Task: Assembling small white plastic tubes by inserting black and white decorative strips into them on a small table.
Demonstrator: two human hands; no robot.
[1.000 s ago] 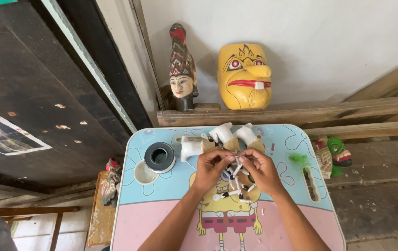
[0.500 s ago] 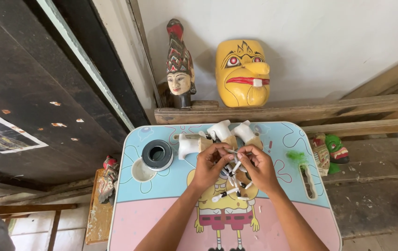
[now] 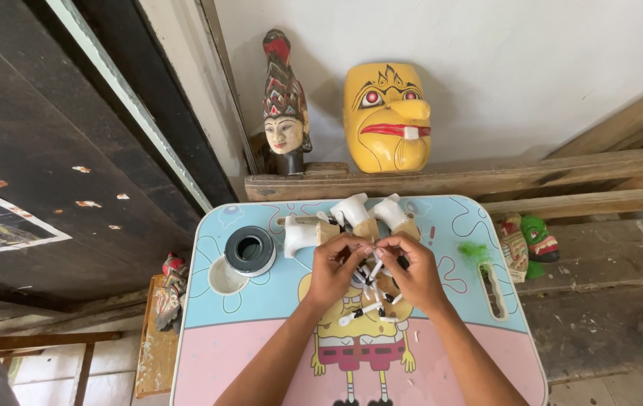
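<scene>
My left hand [image 3: 336, 267] and my right hand [image 3: 410, 271] meet over the middle of a small cartoon-printed table [image 3: 254, 338]. Together they pinch a small bundle of thin white and black sticks [image 3: 370, 272] between the fingertips. More short white sticks [image 3: 359, 312] lie loose on the tabletop under the hands. Just beyond my fingers rest three white carved pieces with bare wood ends [image 3: 351, 214], lying side by side.
A dark round jar [image 3: 250, 249] sits beside a white lid [image 3: 225, 277] on the table's left. A yellow mask [image 3: 387, 116] and a carved painted head [image 3: 284, 113] lean on the wall ledge. Small painted masks [image 3: 528, 240] lie right, another small figure [image 3: 171, 289] left.
The view has shifted slightly. My hands stay together over the sticks, fingers working the bundle with little change of place.
</scene>
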